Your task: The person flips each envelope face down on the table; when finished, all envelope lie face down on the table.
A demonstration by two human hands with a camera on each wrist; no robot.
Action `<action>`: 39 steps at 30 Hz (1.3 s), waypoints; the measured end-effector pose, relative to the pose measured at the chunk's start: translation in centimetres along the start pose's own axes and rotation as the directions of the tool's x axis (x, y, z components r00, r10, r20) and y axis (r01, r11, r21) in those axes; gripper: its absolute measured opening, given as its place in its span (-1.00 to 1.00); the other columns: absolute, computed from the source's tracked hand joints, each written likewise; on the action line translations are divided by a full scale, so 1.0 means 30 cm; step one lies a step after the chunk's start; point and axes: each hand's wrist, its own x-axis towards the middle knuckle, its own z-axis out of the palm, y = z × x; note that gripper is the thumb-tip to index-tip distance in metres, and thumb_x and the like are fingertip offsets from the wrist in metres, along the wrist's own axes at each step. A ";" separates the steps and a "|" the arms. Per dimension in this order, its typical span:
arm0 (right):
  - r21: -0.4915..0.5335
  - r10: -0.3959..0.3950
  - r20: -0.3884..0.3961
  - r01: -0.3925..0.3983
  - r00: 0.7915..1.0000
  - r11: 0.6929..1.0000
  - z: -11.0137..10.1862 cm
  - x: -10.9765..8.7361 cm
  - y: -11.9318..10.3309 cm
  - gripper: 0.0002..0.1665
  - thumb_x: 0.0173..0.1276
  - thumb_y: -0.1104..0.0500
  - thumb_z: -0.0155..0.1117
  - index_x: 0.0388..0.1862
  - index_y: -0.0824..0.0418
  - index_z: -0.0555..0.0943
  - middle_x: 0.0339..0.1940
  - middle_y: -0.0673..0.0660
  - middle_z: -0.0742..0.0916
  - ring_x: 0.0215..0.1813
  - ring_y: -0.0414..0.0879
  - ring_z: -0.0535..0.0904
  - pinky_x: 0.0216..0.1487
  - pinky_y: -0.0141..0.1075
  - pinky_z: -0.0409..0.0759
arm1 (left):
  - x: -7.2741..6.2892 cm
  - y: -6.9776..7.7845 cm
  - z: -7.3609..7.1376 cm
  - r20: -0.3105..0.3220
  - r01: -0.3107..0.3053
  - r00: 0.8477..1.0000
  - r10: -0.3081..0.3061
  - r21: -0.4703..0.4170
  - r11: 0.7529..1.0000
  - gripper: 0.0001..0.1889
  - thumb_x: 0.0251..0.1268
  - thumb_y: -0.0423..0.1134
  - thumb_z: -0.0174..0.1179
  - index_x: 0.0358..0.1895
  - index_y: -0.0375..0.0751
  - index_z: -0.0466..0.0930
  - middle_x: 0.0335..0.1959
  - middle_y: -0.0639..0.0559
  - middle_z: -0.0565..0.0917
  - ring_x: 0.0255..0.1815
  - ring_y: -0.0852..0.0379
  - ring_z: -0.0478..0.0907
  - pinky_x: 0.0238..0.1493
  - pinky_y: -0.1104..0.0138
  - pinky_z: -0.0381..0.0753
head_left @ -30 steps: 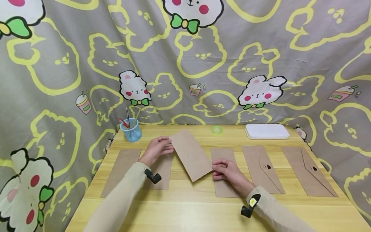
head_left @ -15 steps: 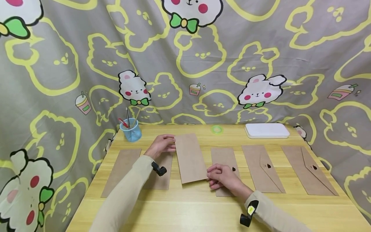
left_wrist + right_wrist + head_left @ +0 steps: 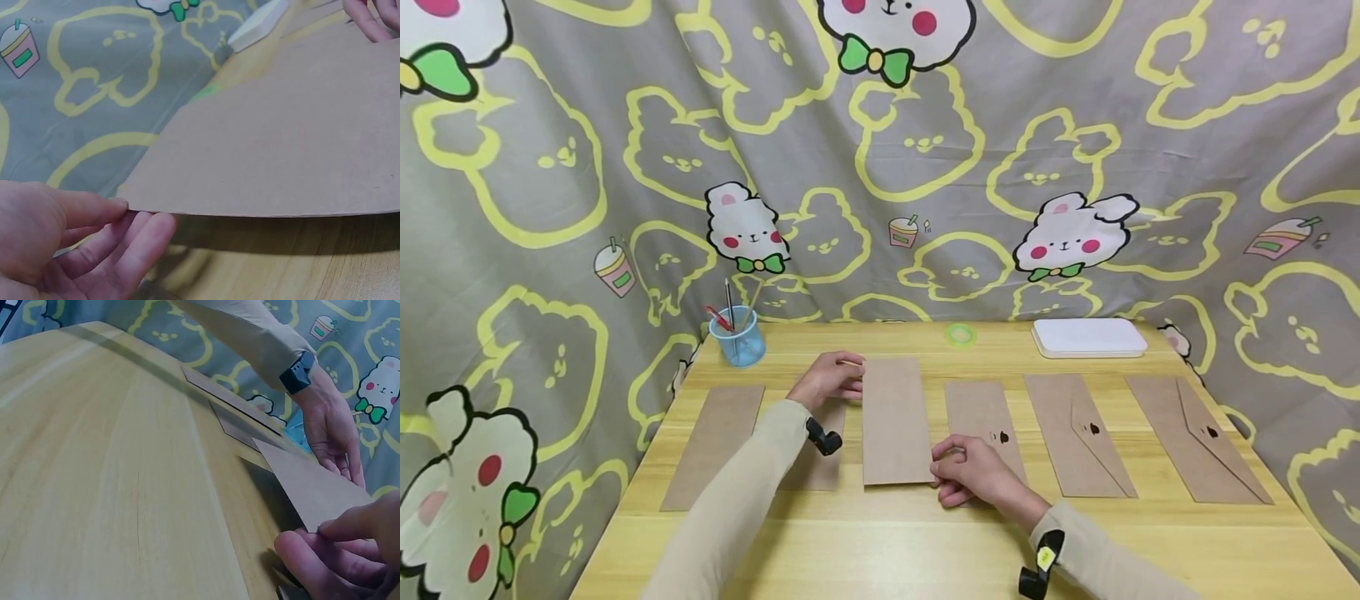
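The wooden tabletop (image 3: 887, 550) extends from in front of both hands to well beyond them. The right hand (image 3: 976, 472) is the nearer of the two: it pinches the near right corner of the plain-faced kraft envelope (image 3: 893, 425), thumb above, fingers below.

The plain-faced kraft envelope lies between the hands, left of the right hand and right of the left hand (image 3: 831, 377). Its long axis points away from the person, from the right hand's end to the left hand's end, so the grips sit at diagonal corners. The wrist views show it raised above the tabletop, its shadow beneath (no flap is visible on the upper face). The left hand pinches the far left corner between thumb and fingers.

Other envelopes lie flat at either side. Beneath the left forearm is the partly covered envelope (image 3: 823, 473); farther left is the leftmost envelope (image 3: 711, 442). The stamped envelope (image 3: 981, 408) lies partly behind the right hand; to its right are the inner flapped envelope (image 3: 1067, 433) and the outer flapped envelope (image 3: 1198, 446).

Beyond the left hand, to its left, stands the blue pen cup (image 3: 741, 346). Beyond the right hand, to its right, lies the white case (image 3: 1090, 337). The patterned curtain (image 3: 820, 100) hangs farthest.
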 end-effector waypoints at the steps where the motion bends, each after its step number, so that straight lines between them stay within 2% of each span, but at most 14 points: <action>1: -0.013 -0.001 -0.005 0.001 1.000 1.000 0.001 -0.001 0.000 -0.64 0.55 0.30 0.35 0.19 0.48 0.54 -0.28 0.24 0.86 -0.46 -0.12 0.79 -0.36 -0.19 0.91 | 0.000 -0.001 0.004 -0.001 0.003 1.000 -0.003 0.003 1.000 -0.62 0.67 -0.35 0.19 0.41 -0.35 0.56 -0.24 -0.05 0.71 -0.25 0.09 0.75 0.08 0.08 0.93; 10: -0.072 -0.010 -0.016 0.009 1.000 0.997 0.004 -0.008 -0.004 -0.65 0.58 0.29 0.35 0.19 0.48 0.56 -0.31 0.23 0.83 -0.51 -0.12 0.77 -0.42 -0.19 0.90 | 0.009 -0.010 0.019 -0.009 0.033 0.999 -0.033 0.014 0.999 -0.59 0.65 -0.38 0.19 0.45 -0.35 0.54 -0.20 -0.08 0.71 -0.30 0.12 0.74 -0.05 0.17 0.95; 15: -0.100 -0.015 -0.016 0.014 1.000 0.995 0.004 -0.009 -0.004 -0.61 0.60 0.26 0.34 0.23 0.49 0.56 -0.33 0.23 0.82 -0.52 -0.13 0.76 -0.45 -0.18 0.89 | 0.015 -0.018 0.019 0.001 0.033 0.999 -0.033 0.018 0.999 -0.58 0.64 -0.38 0.20 0.45 -0.36 0.54 -0.17 -0.10 0.73 -0.30 0.13 0.73 -0.06 0.19 0.95; 22: -0.145 -0.029 -0.049 0.022 0.998 0.989 -0.010 -0.009 -0.009 -0.63 0.61 0.30 0.30 0.26 0.48 0.57 -0.35 0.22 0.81 -0.53 -0.11 0.75 -0.45 -0.15 0.89 | 0.018 -0.024 0.017 0.027 0.026 0.999 -0.027 0.025 0.999 -0.56 0.63 -0.39 0.20 0.46 -0.41 0.51 -0.13 -0.21 0.77 -0.32 0.12 0.76 -0.09 0.19 0.95; 27: -0.148 -0.049 -0.100 0.034 0.994 0.988 -0.062 0.005 -0.039 -0.68 0.62 0.32 0.26 0.24 0.47 0.57 -0.31 0.26 0.81 -0.50 -0.09 0.76 -0.41 -0.16 0.90 | 0.009 -0.028 0.011 0.035 0.034 0.999 -0.035 0.029 0.999 -0.58 0.63 -0.38 0.20 0.43 -0.41 0.51 -0.19 -0.19 0.74 -0.33 0.10 0.76 -0.08 0.17 0.95; 31: -0.157 -0.041 -0.176 0.013 0.983 0.987 -0.122 0.019 -0.071 -0.70 0.62 0.34 0.21 0.22 0.46 0.59 -0.27 0.26 0.82 -0.45 -0.08 0.77 -0.39 -0.21 0.89 | -0.005 -0.025 0.015 0.037 0.036 0.999 -0.037 0.032 0.999 -0.59 0.63 -0.35 0.23 0.41 -0.38 0.53 -0.19 -0.18 0.76 -0.35 0.11 0.77 -0.10 0.17 0.95; 39: -0.227 -0.061 -0.267 -0.001 0.962 0.974 -0.260 0.036 -0.110 -0.69 0.69 0.24 0.21 0.22 0.45 0.59 -0.18 0.29 0.86 -0.30 -0.04 0.81 -0.31 -0.16 0.89 | -0.040 -0.015 0.079 0.090 0.008 0.996 -0.009 0.006 1.000 -0.59 0.63 -0.36 0.22 0.41 -0.44 0.51 -0.03 -0.26 0.75 -0.31 0.09 0.77 -0.13 0.21 0.95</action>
